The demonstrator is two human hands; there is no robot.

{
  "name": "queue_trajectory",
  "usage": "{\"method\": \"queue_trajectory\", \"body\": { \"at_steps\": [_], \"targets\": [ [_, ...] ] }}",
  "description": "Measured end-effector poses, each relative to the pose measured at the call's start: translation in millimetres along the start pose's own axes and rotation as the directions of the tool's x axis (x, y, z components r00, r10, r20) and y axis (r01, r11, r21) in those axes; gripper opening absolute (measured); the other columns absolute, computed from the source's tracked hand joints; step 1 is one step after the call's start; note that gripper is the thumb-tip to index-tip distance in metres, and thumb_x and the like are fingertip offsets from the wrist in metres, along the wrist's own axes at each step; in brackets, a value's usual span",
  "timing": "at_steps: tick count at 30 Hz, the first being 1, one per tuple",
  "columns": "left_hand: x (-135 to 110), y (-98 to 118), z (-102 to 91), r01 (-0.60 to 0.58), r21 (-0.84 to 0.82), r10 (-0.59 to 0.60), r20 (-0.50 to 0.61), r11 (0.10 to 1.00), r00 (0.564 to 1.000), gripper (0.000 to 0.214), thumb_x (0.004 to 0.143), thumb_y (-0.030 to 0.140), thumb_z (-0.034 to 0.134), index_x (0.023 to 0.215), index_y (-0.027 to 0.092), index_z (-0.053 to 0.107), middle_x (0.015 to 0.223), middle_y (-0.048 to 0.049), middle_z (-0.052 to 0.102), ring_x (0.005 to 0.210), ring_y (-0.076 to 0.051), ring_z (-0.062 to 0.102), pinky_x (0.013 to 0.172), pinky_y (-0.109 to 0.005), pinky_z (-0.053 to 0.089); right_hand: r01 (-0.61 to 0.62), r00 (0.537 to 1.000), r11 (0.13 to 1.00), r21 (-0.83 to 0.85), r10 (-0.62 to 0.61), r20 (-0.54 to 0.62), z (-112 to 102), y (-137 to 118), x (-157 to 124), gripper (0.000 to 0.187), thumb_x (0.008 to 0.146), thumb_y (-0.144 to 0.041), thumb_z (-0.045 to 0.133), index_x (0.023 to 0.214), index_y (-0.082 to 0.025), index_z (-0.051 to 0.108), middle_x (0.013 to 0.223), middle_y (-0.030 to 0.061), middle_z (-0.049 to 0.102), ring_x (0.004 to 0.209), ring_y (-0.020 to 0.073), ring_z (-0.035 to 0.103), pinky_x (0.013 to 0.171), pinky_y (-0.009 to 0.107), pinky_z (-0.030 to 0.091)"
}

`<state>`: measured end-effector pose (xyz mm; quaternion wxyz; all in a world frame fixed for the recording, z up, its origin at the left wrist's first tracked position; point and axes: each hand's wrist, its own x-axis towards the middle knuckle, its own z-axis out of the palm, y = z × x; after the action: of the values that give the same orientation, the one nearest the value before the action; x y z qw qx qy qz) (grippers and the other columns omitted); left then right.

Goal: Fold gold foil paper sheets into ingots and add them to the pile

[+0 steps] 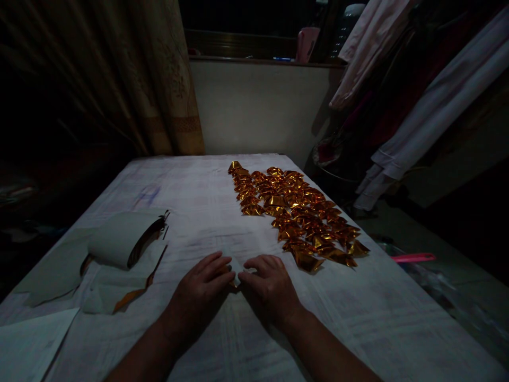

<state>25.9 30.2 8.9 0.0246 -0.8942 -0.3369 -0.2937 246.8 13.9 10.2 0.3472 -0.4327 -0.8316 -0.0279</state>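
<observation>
Fingertips of left hand (201, 291) and right hand (271, 286) pinch one small foil sheet (236, 275) flat on the tablecloth (199, 207); risk: slick foil slips in dim light, crease skews; right wrist may scatter nearby gold pile (298, 212)

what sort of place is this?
Probably a dim room in a home: curtain beside a window, clothes hanging at right, cloth-covered table with rows of folded gold foil pieces.

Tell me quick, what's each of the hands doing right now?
Left hand: closed, pinching the small folded paper.
Right hand: closed, pinching the same paper's other edge.
</observation>
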Motion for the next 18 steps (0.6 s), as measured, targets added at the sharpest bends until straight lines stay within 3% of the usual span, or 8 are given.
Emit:
{"method": "queue_trajectory", "body": {
  "at_steps": [6, 11, 18],
  "targets": [
    [-1.2, -2.7, 1.4, 0.067, -0.109, -0.064, 0.025, 0.992, 0.998, 0.025, 0.097, 0.014, 0.05, 0.113, 0.02, 0.07, 0.133, -0.0131, 0.065, 0.131, -0.027, 0.055, 0.101, -0.043, 0.056, 0.131, 0.991, 0.991, 0.024, -0.13, -0.016, 13.7, 1.6, -3.8, 0.008, 0.093, -0.017, 0.064, 0.089, -0.022, 0.07, 0.112, 0.0038, 0.074, 0.114, 0.0219, 0.06, 0.094, 0.037, 0.046],
    [-0.9, -2.7, -2.6, 0.123, -0.202, -0.096, 0.14, 0.972, 0.985, 0.034, 0.093, 0.013, 0.053, 0.123, 0.023, 0.067, 0.128, -0.0091, 0.067, 0.127, -0.025, 0.058, 0.106, -0.044, 0.053, 0.132, 0.99, 0.986, 0.099, -0.136, 0.032, 14.6, 1.7, -3.5, 0.008, 0.095, -0.017, 0.062, 0.09, -0.021, 0.066, 0.103, 0.0022, 0.077, 0.1, 0.0195, 0.066, 0.089, 0.035, 0.049],
    [-0.6, -4.3, -2.0, 0.139, -0.232, -0.109, 0.139, 0.963, 0.984, 0.024, 0.099, 0.025, 0.055, 0.117, 0.025, 0.07, 0.124, -0.0075, 0.07, 0.122, -0.024, 0.062, 0.105, -0.043, 0.053, 0.108, 0.99, 0.985, 0.133, -0.119, 0.074, 12.1, 1.1, -3.1, 0.01, 0.098, -0.018, 0.057, 0.091, -0.021, 0.064, 0.102, 0.0036, 0.077, 0.097, 0.0189, 0.067, 0.087, 0.034, 0.049]
  ]
}}
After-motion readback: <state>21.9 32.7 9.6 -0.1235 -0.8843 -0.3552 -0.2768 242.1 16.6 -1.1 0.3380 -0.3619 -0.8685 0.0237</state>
